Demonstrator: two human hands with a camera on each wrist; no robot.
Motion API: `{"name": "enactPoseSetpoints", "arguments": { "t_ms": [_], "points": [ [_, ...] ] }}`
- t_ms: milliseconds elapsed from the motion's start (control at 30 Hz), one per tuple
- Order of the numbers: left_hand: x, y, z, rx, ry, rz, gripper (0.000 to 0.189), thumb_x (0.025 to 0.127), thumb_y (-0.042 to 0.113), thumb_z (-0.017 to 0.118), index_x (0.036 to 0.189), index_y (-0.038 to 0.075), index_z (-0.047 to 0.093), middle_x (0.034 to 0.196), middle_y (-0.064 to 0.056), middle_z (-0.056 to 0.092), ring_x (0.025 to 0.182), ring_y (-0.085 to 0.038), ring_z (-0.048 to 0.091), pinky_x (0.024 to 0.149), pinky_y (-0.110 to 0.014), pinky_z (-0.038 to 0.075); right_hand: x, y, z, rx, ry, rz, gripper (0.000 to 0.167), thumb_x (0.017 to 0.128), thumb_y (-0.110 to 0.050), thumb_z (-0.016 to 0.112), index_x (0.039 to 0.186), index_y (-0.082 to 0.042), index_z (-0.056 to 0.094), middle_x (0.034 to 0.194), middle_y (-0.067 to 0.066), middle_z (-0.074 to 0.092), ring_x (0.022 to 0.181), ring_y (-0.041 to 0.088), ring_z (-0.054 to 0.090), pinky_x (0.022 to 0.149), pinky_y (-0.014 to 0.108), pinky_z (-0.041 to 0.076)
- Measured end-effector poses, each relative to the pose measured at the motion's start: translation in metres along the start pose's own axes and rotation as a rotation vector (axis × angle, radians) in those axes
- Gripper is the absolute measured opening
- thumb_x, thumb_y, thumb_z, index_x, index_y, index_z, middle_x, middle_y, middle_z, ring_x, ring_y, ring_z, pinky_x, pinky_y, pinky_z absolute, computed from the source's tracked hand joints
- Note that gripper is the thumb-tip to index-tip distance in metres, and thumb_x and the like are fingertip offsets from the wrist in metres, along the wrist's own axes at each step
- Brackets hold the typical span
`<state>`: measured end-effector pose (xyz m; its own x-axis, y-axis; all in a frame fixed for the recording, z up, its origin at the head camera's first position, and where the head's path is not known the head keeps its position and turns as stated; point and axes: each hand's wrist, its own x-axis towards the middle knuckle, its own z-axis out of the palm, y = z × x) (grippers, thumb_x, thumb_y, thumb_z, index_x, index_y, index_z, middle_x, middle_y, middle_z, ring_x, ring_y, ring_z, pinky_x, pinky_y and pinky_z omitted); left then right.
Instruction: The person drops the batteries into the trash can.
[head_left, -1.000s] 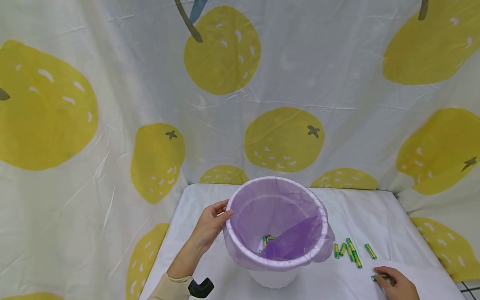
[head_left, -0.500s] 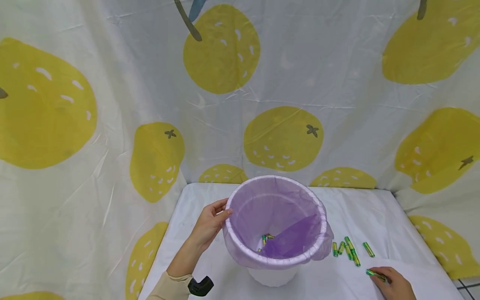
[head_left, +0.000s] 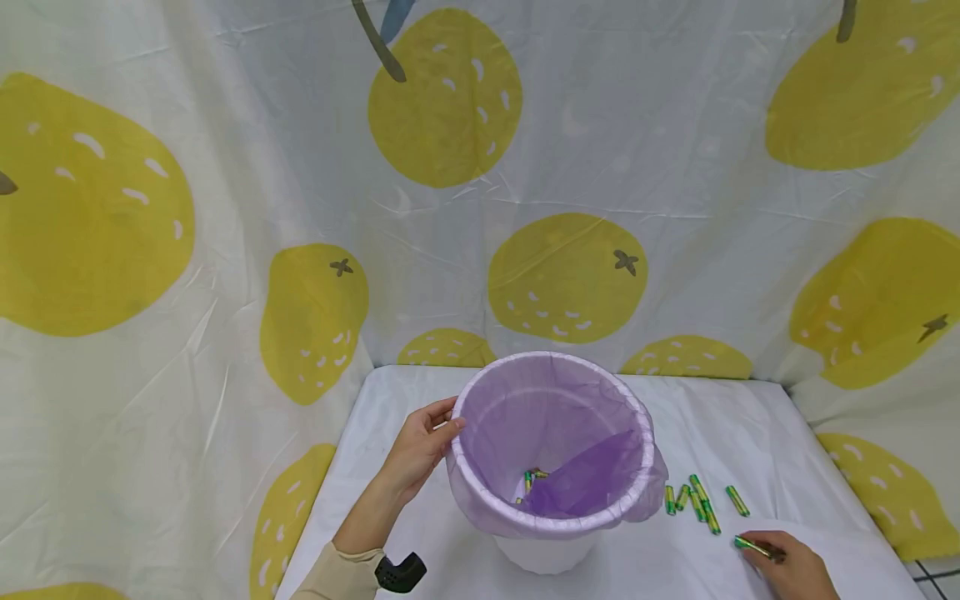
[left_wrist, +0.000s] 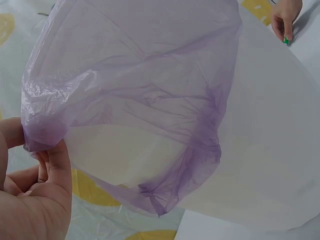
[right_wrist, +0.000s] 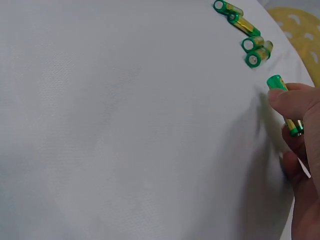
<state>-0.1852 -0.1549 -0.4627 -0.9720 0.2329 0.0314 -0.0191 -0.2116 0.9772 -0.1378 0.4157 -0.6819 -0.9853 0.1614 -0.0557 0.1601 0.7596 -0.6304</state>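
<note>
A white trash can (head_left: 546, 557) lined with a purple plastic bag (head_left: 510, 417) stands on the table. My left hand (head_left: 420, 446) grips its left rim, thumb inside and fingers outside; the left wrist view shows the bag's folded edge pinched there. Low on the right, my right hand (head_left: 791, 567) pinches a green and yellow battery (head_left: 757, 547) between thumb and fingers. In the right wrist view this battery (right_wrist: 275, 82) juts past the thumb, above the cloth. Inside the bag lie several batteries (head_left: 529, 480), partly hidden by a purple fold.
Several loose batteries (head_left: 699, 500) lie in a cluster right of the can, and a single battery (head_left: 737, 501) lies apart from them. A white cloth covers the table (head_left: 637, 575). Behind it hangs a curtain (head_left: 697, 275) printed with yellow fruit.
My right hand has turned slightly, so more of the battery in its fingers shows, and that battery sits a little higher. My left hand stays on the rim.
</note>
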Motion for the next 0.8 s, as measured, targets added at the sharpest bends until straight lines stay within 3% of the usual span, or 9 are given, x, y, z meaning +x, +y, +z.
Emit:
{"name": "enactPoseSetpoints", "arguments": {
  "t_ms": [333,467,800],
  "points": [
    [0.000,0.000,0.001,0.006,-0.001,-0.001,0.049,0.101,-0.001,0.062,0.145,-0.016,0.046,0.122,-0.023,0.057,0.103,-0.022,0.062,0.085,-0.028,0.057,0.007,-0.013,-0.020,-0.002,0.005,-0.104,0.029,0.084,-0.022,0.087,0.103,-0.002,0.079,0.099,0.012,0.074,0.077,-0.005,0.059,0.065,0.023,0.053],
    [0.000,0.000,0.001,0.001,0.011,-0.004,0.048,0.100,-0.001,0.062,0.144,-0.015,0.047,0.120,-0.021,0.057,0.102,-0.022,0.062,0.084,-0.027,0.057,0.009,-0.025,-0.029,0.025,-0.016,-0.092,0.029,0.087,-0.019,0.084,0.106,0.002,0.078,0.101,0.015,0.074,0.075,-0.001,0.059,0.064,0.024,0.052],
    [-0.001,-0.001,0.001,-0.004,0.010,0.004,0.049,0.100,-0.001,0.063,0.143,-0.016,0.048,0.116,-0.018,0.057,0.100,-0.020,0.062,0.082,-0.026,0.057,0.013,-0.062,-0.045,0.137,0.065,-0.047,0.036,0.093,-0.022,0.079,0.115,0.006,0.073,0.096,0.008,0.074,0.069,0.007,0.054,0.056,0.026,0.049]
  ]
}}
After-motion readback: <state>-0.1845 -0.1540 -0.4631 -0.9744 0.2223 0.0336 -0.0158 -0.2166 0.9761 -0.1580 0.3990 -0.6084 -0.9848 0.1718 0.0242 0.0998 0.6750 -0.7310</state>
